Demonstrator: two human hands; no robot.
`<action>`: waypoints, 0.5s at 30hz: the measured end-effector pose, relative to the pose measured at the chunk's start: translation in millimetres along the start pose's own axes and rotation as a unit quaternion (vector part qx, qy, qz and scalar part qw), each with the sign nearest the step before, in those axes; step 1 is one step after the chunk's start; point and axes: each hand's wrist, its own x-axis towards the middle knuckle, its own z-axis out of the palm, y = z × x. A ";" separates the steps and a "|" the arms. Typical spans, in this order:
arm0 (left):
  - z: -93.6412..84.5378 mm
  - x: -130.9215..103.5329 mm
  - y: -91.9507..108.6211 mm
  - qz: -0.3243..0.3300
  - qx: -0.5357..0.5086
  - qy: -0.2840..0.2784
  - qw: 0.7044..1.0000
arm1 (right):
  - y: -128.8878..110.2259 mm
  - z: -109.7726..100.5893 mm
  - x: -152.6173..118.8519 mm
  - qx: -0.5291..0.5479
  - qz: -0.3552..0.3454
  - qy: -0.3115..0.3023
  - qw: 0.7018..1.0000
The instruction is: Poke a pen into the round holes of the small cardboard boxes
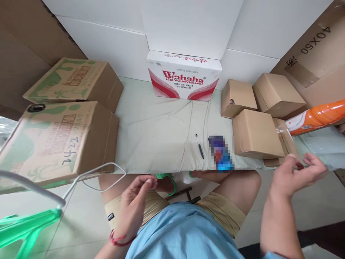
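Observation:
My left hand is above my lap, just below the table's front edge. Its thumb and fingers are pressed together, and I cannot make out anything between them. On the right, my right hand reaches to the table edge with its fingers apart and nothing visible in them. The small brown carton and a taped piece of cardboard are nearest to it. A black pen lies on the pale cloth, beside a phone-shaped thing blurred into pixels.
A white and red Wahaha water carton stands against the wall. Two printed cartons fill the left side. More brown cartons and an orange-and-white wrapped roll are at right. A grey curved tube crosses the lower left, above a green stool.

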 end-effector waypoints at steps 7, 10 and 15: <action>118.1 18.9 23.0 0.059 0.029 -0.307 0.950 | 41.2 21.6 30.6 -0.006 0.126 -0.182 0.975; 183.2 17.8 28.1 0.094 0.033 -0.384 0.918 | 48.5 23.9 22.1 -0.026 0.107 -0.186 0.976; 269.2 11.5 27.5 0.080 0.110 -0.396 0.908 | 53.0 20.4 11.9 -0.003 0.116 -0.280 0.953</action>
